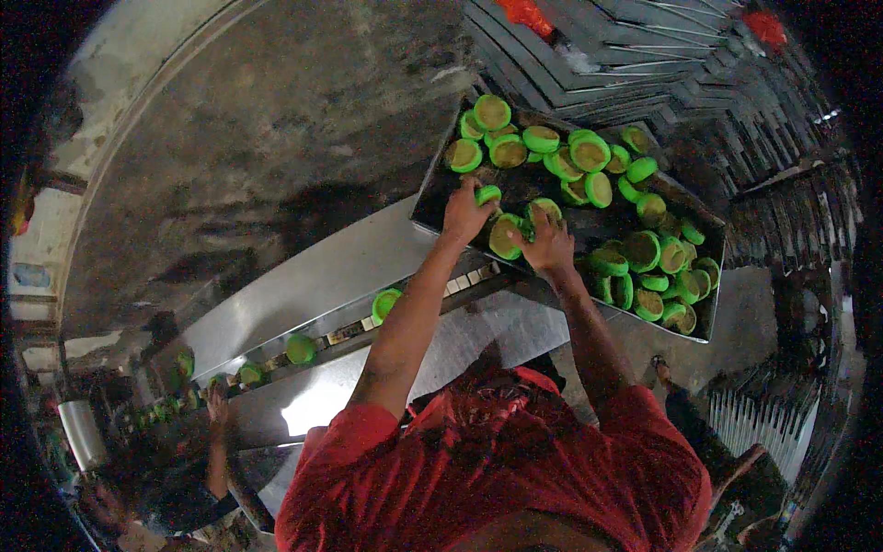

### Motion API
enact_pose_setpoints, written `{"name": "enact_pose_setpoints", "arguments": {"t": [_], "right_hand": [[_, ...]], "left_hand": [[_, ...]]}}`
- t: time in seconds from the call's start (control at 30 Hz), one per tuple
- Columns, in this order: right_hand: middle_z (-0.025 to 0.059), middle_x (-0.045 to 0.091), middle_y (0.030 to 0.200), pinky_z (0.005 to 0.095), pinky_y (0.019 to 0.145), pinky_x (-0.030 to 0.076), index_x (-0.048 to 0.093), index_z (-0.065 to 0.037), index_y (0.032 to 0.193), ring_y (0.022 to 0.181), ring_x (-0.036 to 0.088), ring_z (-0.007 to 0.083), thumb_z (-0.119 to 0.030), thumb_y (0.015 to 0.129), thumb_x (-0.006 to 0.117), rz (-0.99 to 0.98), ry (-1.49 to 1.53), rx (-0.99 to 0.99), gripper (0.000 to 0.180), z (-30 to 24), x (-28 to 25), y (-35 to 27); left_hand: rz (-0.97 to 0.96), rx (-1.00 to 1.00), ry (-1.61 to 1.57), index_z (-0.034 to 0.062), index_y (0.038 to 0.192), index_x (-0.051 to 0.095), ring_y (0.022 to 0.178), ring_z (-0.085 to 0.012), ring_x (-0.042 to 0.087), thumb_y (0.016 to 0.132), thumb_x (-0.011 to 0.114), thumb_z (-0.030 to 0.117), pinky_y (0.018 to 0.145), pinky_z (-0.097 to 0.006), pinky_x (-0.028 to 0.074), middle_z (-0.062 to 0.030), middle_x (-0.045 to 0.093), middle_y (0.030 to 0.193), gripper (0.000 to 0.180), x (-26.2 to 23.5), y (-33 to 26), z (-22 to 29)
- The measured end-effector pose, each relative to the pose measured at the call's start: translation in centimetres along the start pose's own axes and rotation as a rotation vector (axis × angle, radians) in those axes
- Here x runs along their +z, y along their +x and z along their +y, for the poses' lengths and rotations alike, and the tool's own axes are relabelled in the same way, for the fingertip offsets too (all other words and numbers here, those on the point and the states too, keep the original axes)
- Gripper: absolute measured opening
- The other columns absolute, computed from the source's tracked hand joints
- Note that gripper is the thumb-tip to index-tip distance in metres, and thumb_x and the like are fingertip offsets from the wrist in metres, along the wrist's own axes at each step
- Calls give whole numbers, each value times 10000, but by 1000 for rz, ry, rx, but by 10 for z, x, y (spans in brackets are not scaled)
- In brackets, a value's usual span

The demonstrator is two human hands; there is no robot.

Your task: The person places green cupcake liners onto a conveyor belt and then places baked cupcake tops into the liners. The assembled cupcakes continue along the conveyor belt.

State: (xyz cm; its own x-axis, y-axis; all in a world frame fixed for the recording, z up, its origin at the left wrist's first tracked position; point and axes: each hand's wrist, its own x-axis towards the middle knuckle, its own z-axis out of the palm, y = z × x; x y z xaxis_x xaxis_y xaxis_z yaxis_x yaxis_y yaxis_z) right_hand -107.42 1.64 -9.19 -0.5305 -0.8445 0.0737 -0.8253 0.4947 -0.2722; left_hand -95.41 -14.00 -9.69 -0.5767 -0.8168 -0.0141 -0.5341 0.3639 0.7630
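Note:
A dark rectangular tray (589, 219) holds many round, bun-like green pieces (589, 153) with flat brownish faces, most in clusters at its far side and right end. My left hand (467, 213) reaches over the tray's near-left edge, its fingers closed around a small green piece (488, 194). Just right of it, my right hand (550, 247) has its fingers curled over another green piece (545, 209). Its thumb lies close to a third green piece (503, 238) between my hands. My fingers partly cover the held pieces.
A narrow conveyor (349, 324) carrying spaced green pieces (301, 349) runs lower left between metal panels (303, 267). A co-worker's hand (218, 405) is over it. Stacked dark trays (635, 64) stand beyond and right. Another person's dark-clothed leg (692, 419) shows at lower right.

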Motion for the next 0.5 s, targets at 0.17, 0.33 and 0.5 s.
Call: {"name": "enact_pose_setpoints", "arguments": {"t": [0.17, 0.33, 0.5], "right_hand": [[239, 552, 1290, 530, 932, 483, 447, -79, 1376, 1135, 565, 455, -432, 803, 711, 17, 203, -230, 723, 0, 38, 8], [224, 657, 1048, 450, 813, 518, 454, -69, 1347, 904, 640, 429, -121, 785, 728, 16, 791, -548, 628, -76, -12, -26], [187, 660, 1087, 462, 833, 516, 585, -83, 1230, 895, 640, 393, -101, 814, 658, -129, 410, -630, 422, -99, 37, -83]], "left_hand": [[347, 143, -254, 26, 1267, 526, 1149, -399, 566, 843, 701, 108, 998, -457, 444, -210, 585, 1256, 466, -43, -121, -10], [176, 165, 528, 32, 1162, 635, 1121, -384, 585, 866, 657, 197, 1066, -530, 358, -193, 629, 1193, 339, -35, -244, -126], [580, 20, 27, 49, 1028, 700, 957, -354, 626, 881, 662, 230, 923, -531, 408, -173, 689, 981, 236, -71, -176, -62]]}}
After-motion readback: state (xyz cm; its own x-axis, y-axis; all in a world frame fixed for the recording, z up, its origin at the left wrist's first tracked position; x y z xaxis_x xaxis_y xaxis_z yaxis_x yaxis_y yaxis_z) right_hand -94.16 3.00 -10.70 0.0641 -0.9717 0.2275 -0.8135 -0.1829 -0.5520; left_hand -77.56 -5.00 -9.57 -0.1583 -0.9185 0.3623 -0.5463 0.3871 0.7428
